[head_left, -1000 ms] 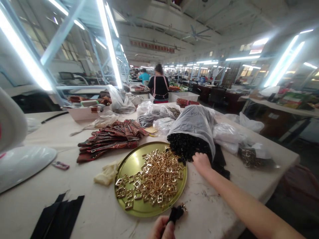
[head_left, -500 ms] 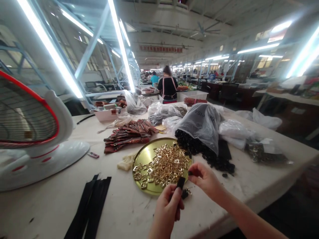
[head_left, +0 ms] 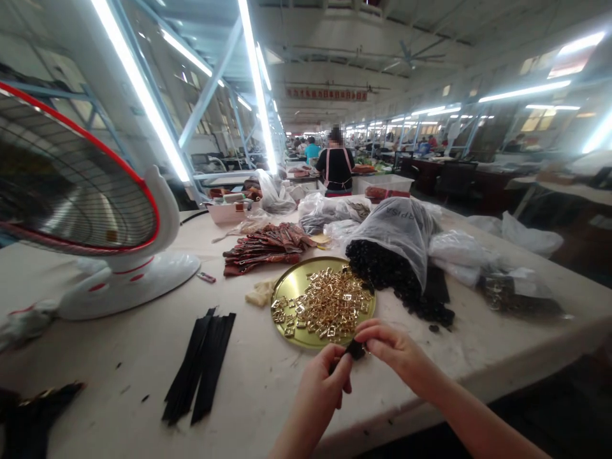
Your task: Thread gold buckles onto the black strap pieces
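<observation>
My left hand (head_left: 327, 377) is closed in a pinch on a short black strap (head_left: 354, 349), whose end sticks out past the thumb. My right hand (head_left: 393, 347) pinches at that end, its fingertips against the strap; the small black piece they held a moment ago is largely hidden. Just beyond both hands lies a round gold tray (head_left: 291, 280) with a heap of gold metal buckles (head_left: 329, 299). Behind it to the right, small black pieces (head_left: 377, 264) spill from a clear plastic bag (head_left: 401, 223).
Several long black straps (head_left: 210, 363) lie at left on the white table (head_left: 268, 408). A white fan with a red rim (head_left: 143, 280) stands far left. Brown strips (head_left: 268, 245) lie behind the tray, plastic bags (head_left: 454, 248) at right. A person in an apron (head_left: 336, 166) stands farther back.
My right hand has come in to the strap's end with the small black piece. The strap has tipped lower in my left hand. The view has swung left.
</observation>
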Demonstrator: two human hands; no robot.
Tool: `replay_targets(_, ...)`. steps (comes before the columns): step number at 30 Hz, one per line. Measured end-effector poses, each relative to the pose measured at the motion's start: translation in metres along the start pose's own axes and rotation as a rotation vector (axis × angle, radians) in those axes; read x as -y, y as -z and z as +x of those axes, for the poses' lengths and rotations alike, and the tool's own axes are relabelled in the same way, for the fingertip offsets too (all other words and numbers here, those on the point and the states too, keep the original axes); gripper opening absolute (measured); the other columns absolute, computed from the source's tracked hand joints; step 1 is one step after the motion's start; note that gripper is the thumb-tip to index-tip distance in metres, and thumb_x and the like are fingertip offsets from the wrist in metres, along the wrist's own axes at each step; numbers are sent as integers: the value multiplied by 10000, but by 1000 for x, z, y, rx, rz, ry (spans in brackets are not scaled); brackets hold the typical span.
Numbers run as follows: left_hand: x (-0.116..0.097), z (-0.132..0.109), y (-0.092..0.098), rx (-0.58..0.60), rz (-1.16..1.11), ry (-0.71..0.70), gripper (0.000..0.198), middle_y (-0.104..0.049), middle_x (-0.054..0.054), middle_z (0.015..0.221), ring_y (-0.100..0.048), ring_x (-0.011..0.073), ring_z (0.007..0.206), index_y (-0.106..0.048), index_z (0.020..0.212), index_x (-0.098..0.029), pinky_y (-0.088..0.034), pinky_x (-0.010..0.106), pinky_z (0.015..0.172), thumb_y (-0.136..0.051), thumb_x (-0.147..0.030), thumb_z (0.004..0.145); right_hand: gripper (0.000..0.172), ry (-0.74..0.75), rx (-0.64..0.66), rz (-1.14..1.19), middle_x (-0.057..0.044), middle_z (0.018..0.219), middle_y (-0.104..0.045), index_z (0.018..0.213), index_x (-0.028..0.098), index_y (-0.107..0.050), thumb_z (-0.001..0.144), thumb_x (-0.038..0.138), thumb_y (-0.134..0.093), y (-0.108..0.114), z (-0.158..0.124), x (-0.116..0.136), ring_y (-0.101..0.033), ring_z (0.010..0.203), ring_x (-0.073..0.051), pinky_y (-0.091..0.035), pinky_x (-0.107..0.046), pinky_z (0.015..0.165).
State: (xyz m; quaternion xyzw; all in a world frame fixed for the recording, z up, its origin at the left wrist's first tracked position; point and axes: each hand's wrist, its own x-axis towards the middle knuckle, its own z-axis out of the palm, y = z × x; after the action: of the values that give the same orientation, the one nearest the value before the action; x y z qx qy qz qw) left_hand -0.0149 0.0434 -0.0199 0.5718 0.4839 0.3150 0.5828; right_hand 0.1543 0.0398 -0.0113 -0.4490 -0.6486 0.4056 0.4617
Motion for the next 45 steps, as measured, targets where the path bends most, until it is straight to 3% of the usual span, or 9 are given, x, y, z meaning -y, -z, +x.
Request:
replay_targets(7, 12, 2, -2, 46, 27, 75, 193, -473, -84, 422, -305, 52, 285, -465, 729, -191, -212, 168, 305, -436, -378, 766, 378, -90, -45, 70, -44, 1059, -642, 1167, 247, -496, 794, 226, -546, -9, -7, -21, -588, 986, -194, -468, -364, 876)
replay_targets(13, 18, -2, 4, 24, 211, -54, 218, -500, -57, 484, -426, 74, 410, -551, 685, -181, -303, 179, 421, -449, -347, 783, 277, -16, 103, -158, -53, 1067, -654, 1079, 240, -603, 815, 247, -519, -13, -9, -23, -588, 1002, -215, -442, -370, 907)
replay_targets(17, 18, -1, 3, 15, 194, -35, 239, -505, -60, 484, -413, 85, 399, -567, 739, -189, -300, 191, 423, -431, -377, 798, 307, -160, 58, 74, -55, 1002, -664, 1076, 218, -580, 784, 313, -572, -13, -8, -23, -605, 932, -205, -470, -352, 842)
replay_targets(23, 18, -1, 1, -17, 192, -124, 215, -524, -43, 545, -461, 106, 491, -539, 797, -184, -338, 209, 499, -426, -366, 817, 244, -342, 10, 226, 11, 667, -582, 757, 164, -582, 707, 393, -652, -20, -5, -25, -539, 651, -131, -438, -258, 624)
replay_targets(29, 21, -5, -2, 34, -31, -88, 396, -567, -29, 697, -480, 91, 510, -337, 1202, -181, -387, 216, 516, -406, -242, 817, 309, -328, -10, 266, 3, 696, -584, 772, 170, -562, 682, 450, -658, -28, -7, -21, -533, 657, -142, -424, -264, 617)
replay_targets(35, 19, -8, 1, 86, -177, -66, 426, -596, 10, 748, -508, 84, 499, -285, 1212, -141, -400, 223, 492, -418, -246, 821, 357, -226, 10, 271, -3, 631, -549, 715, 163, -576, 821, 487, -469, -26, -17, -10, -525, 656, -140, -418, -271, 633)
replay_targets(37, 19, -11, -1, 83, -172, -88, 442, -613, 17, 745, -536, 98, 533, -301, 1216, -138, -425, 239, 533, -446, -262, 818, 300, -280, 65, 369, 7, 641, -559, 757, 171, -547, 763, 471, -569, -27, -19, -7, -547, 633, -140, -432, -277, 619)
replay_targets(41, 23, -17, -3, 44, -104, -88, 460, -650, 23, 722, -578, 131, 592, -334, 1218, -138, -438, 258, 592, -485, -250, 798, 441, -385, 272, 490, -38, 790, -629, 985, 166, -521, 689, 466, -651, -28, -21, -5, -609, 722, -179, -457, -329, 690)
replay_targets(45, 27, -18, 0, -25, 64, -44, 422, -676, 25, 691, -612, 174, 638, -412, 1132, -144, -437, 280, 639, -545, -269, 751, 386, -416, 276, 459, -31, 820, -614, 893, 162, -539, 651, 415, -700, -26, -26, -8, -593, 777, -179, -440, -321, 733)
